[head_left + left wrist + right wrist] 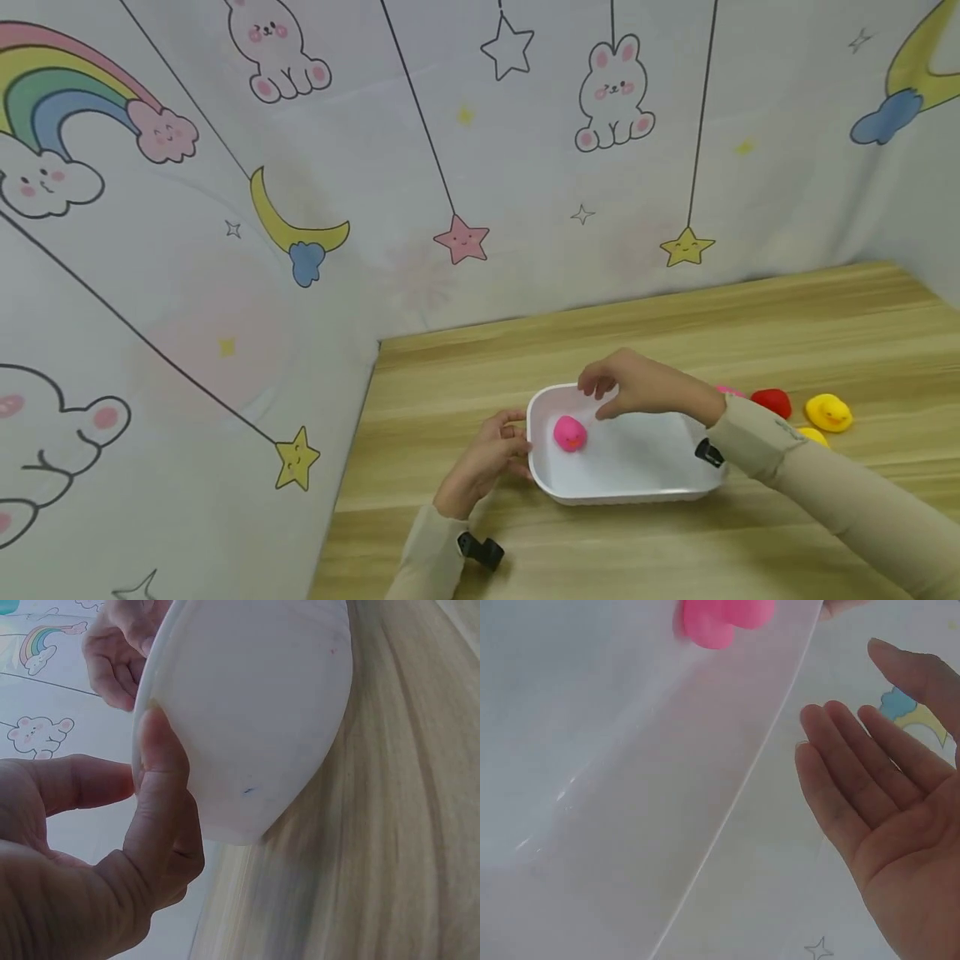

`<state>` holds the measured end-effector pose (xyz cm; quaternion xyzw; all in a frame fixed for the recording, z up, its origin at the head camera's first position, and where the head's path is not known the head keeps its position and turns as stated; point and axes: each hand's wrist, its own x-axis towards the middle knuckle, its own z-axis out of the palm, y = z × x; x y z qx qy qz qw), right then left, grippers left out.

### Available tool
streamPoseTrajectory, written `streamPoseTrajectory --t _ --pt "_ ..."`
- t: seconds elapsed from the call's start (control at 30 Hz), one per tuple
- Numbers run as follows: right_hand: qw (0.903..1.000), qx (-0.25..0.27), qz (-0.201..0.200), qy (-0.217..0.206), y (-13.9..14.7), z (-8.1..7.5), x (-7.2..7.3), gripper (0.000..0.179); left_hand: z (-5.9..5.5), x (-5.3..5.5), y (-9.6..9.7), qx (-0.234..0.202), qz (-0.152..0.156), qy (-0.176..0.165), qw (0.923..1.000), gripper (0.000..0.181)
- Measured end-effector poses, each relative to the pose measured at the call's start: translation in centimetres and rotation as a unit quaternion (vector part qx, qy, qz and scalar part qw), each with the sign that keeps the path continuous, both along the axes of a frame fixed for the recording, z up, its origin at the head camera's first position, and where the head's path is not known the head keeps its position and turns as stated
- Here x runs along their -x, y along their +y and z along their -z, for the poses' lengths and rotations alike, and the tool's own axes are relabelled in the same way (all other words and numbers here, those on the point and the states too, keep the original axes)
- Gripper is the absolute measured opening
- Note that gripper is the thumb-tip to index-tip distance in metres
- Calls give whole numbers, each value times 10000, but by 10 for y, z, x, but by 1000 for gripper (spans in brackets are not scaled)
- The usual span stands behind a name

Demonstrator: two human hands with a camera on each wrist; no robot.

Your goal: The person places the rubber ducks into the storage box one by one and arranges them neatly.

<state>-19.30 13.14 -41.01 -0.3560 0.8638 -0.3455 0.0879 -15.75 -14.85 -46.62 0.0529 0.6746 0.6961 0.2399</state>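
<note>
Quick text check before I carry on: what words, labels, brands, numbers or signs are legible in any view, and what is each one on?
None: no readable text in any view.
Right sleeve: faint dark marks near the cuff, too small to tell if they are lettering.
White tray: a small blue mark outside, not legible as text.
Wall backdrop: drawings, no writing seen.

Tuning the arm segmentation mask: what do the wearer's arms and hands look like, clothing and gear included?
Long beige fabric left sleeve and matching right sleeve, both reaching the wrists. Small blocky black device at the left cuff, second black device at the right. Left hand and right hand: no gloves. No cables visible.
</note>
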Motion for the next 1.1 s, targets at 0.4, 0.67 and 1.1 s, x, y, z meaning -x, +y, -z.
streamPoseTrajectory --t 0.4,0.67,1.1 --pt "9791 1240 1588 -273 75 -2 -19 39 8 -6 8 -115 111 -49 9999 55" --pt "9657 1305 2184 -523 125 -1 -37 54 10 -7 10 -84 112 -105 9998 56" --pt "9393 1850 2812 -669 208 25 -65 53 5 0 9 -46 84 -23 10000 56"
